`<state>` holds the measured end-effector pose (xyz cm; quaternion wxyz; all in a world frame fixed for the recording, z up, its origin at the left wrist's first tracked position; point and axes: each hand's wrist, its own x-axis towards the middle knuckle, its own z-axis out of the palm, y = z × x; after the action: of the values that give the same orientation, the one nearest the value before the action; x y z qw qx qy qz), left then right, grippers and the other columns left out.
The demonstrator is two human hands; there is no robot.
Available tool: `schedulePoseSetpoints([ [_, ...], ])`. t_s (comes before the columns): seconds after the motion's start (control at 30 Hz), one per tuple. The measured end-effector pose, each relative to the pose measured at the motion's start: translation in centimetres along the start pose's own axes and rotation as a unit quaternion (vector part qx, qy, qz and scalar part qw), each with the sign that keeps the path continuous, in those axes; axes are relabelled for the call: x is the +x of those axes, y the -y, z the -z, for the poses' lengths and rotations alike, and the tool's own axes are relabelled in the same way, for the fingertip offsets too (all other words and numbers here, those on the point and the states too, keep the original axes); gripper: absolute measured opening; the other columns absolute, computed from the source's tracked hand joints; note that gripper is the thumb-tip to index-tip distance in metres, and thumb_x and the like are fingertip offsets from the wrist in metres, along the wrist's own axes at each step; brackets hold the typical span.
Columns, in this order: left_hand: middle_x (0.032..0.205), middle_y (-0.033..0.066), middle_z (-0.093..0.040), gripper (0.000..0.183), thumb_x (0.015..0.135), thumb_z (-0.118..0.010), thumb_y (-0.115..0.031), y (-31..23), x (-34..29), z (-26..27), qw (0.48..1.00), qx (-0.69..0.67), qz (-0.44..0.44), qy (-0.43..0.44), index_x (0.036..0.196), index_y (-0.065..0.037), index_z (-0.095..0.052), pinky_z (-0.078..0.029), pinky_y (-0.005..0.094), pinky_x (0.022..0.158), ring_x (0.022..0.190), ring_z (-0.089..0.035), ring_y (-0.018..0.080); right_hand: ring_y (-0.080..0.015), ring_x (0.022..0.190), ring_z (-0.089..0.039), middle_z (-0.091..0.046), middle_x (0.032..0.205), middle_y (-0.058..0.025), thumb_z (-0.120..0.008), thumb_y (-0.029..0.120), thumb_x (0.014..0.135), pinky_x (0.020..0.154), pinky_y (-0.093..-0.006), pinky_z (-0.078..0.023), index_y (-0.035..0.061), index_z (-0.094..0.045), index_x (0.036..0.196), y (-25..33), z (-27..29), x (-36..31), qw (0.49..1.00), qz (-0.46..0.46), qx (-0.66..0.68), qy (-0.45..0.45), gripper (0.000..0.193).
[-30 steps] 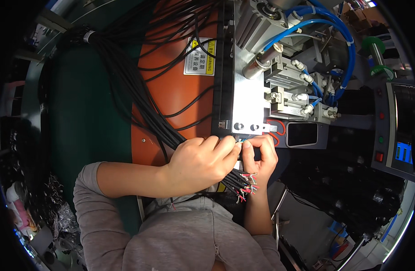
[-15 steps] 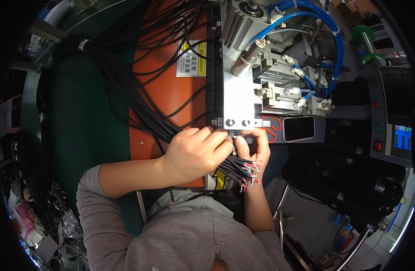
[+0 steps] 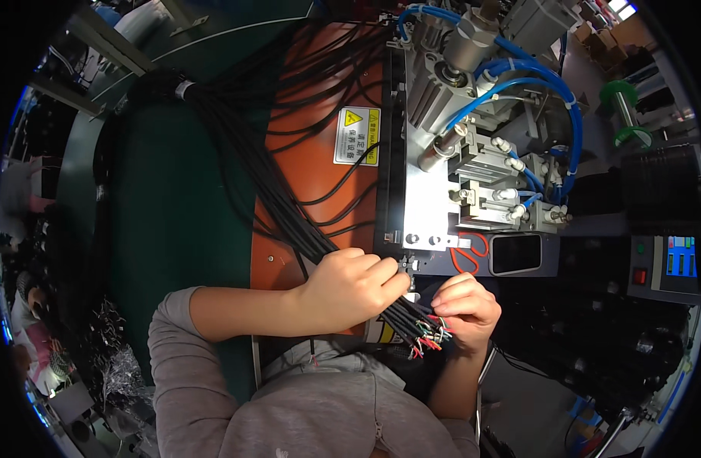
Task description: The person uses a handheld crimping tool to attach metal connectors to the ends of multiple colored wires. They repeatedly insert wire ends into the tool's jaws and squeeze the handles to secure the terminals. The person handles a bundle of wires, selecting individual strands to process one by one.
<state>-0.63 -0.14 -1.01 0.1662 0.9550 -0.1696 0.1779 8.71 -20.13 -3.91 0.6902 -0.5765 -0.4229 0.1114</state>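
My left hand (image 3: 354, 290) is wrapped round a thick bundle of black cables (image 3: 301, 233) below the machine's bright metal plate (image 3: 428, 202). Past that fist the cable ends fan out, showing stripped wire ends (image 3: 427, 336) in red, white and green. At the right side of these ends, my right hand (image 3: 468, 311) has its fingers curled, thumb and fingertips pinched at one cable end. Its exact grip is partly hidden by the fingers. A small metal fitting (image 3: 410, 266) sits under the plate, just beyond both hands.
The pneumatic machine (image 3: 480, 164) with blue air hoses (image 3: 576, 130) rises ahead. Red-handled scissors (image 3: 465, 256) and a phone (image 3: 516, 253) lie right of the plate. Cables spread over the orange panel (image 3: 278, 256) beside a green surface (image 3: 175, 198). A control panel (image 3: 675, 263) stands far right.
My right hand has come down from under the metal plate to the wire ends. My left hand, still round the cables, is farther below the plate. The whole view has shifted.
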Motion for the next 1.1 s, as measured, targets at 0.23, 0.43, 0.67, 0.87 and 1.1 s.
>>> schedulePoseSetpoints([
  [0.23, 0.075, -0.0027, -0.061, 0.026, 0.071, -0.064, -0.017, 0.0, 0.3, 1.0, 0.991, -0.092, -0.028, -0.089, 0.094, -0.009, -0.068, -0.040, 0.0256, 0.051, 0.058, -0.055, 0.0113, -0.0221, 0.074, -0.059, -0.064, 0.077, -0.0106, -0.070, -0.004, 0.068, 0.066, -0.0307, -0.048, 0.0023, -0.061, 0.080, 0.1, -1.1, -0.2, 0.988, 0.015, 0.093, -0.125, 0.016],
  [0.43, 0.082, -0.0015, -0.066, 0.028, 0.069, -0.062, -0.016, 0.3, 0.2, 1.1, 0.990, -0.128, -0.035, -0.042, 0.096, -0.007, -0.067, -0.040, 0.0264, 0.051, 0.060, -0.058, 0.0122, -0.0220, 0.071, -0.061, -0.066, 0.077, -0.0100, -0.073, -0.001, 0.064, 0.066, -0.0305, -0.047, 0.0002, -0.069, 0.082, 1.3, -1.1, 0.9, 0.998, 0.069, 0.011, -0.006, 0.018],
  [0.67, 0.097, 0.0078, -0.064, 0.029, 0.071, -0.069, -0.017, -0.5, 1.1, 2.5, 0.983, -0.118, -0.020, -0.138, 0.096, -0.005, -0.064, -0.051, 0.0268, 0.062, 0.070, -0.063, 0.0149, -0.0173, 0.078, -0.059, -0.064, 0.085, -0.0116, -0.070, -0.008, 0.071, 0.068, -0.0267, -0.047, -0.0028, -0.066, 0.085, 0.8, -1.7, 0.1, 0.980, -0.078, -0.005, -0.183, 0.015],
  [0.87, 0.075, 0.0048, -0.059, 0.019, 0.072, -0.066, -0.014, -0.2, 0.4, 1.2, 0.985, -0.143, -0.015, -0.098, 0.087, -0.002, -0.064, -0.048, 0.0273, 0.053, 0.063, -0.061, 0.0168, -0.0202, 0.077, -0.063, -0.067, 0.084, -0.0120, -0.074, -0.007, 0.069, 0.069, -0.0290, -0.050, -0.0019, -0.066, 0.085, 2.4, -5.7, 1.7, 0.968, -0.063, 0.049, -0.238, 0.018],
  [1.1, 0.071, 0.0022, -0.055, 0.012, 0.076, -0.065, -0.015, -0.5, 0.9, 1.0, 0.981, -0.152, 0.003, -0.125, 0.080, -0.005, -0.060, -0.045, 0.0266, 0.050, 0.059, -0.058, 0.0150, -0.0187, 0.079, -0.062, -0.067, 0.084, -0.0118, -0.072, -0.003, 0.074, 0.072, -0.0285, -0.049, -0.0031, -0.066, 0.085, 1.7, -4.4, 1.5, 0.986, -0.054, -0.045, -0.148, 0.012],
])
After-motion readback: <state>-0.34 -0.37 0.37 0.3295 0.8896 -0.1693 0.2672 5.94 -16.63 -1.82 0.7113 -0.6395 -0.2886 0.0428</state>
